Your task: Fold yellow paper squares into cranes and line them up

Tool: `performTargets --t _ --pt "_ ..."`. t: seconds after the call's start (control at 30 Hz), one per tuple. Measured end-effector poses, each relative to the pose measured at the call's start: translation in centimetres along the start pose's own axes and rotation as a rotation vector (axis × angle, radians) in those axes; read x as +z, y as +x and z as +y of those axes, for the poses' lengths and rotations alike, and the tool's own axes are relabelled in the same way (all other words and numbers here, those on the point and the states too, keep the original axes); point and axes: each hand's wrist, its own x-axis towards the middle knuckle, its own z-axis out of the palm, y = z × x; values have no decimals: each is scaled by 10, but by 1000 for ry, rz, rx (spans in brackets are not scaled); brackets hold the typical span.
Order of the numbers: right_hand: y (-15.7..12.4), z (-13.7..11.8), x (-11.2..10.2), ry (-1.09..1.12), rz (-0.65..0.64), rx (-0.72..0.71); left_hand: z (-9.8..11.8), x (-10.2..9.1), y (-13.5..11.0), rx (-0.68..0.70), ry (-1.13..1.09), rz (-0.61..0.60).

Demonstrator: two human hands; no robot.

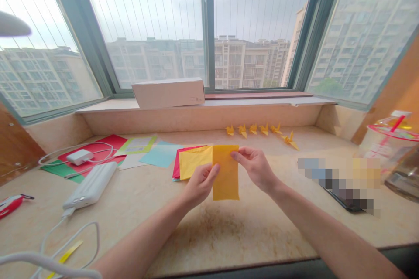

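Observation:
A folded yellow sheet of origami paper (225,181) is held upright above the counter, taller than it is wide. My left hand (202,183) pinches its left edge, thumb on the front. At its upper right corner, my right hand (255,166) grips it between thumb and fingers. Behind my left hand lies a stack of paper squares, a yellow sheet (194,161) on top and a red sheet (176,166) showing beneath. Several folded yellow paper cranes (253,129) stand in a row near the back ledge, with another crane (290,139) apart to their right.
On the left are a white power bank (90,185), a charger (79,157) with cables, coloured papers (162,153) and a red cutter (15,205). A white box (168,93) sits on the sill. To the right lie a phone (350,202) and a plastic cup (376,144).

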Motion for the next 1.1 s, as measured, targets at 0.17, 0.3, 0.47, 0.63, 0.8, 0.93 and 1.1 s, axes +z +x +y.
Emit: performTargets --t 0.17,0.3,0.47,0.63,0.8,0.93,1.1 --pt "-3 -2 5 -23 -26 -25 -1 -1 1 -10 23 49" --pt "-3 -2 5 -59 -3 -45 0 -1 0 0 51 44" --pt "-6 -2 4 -65 -98 -6 3 -1 -3 68 9 66" --pt "-8 -1 4 -128 -197 -18 6 -3 -3 80 27 204" --pt "-8 -3 4 -164 -203 -47 8 -4 -2 74 73 274" --pt "-10 -4 6 -192 -192 -47 10 -4 -1 53 73 318" --pt "-7 4 7 -89 -86 -13 6 -4 2 -10 -89 129"
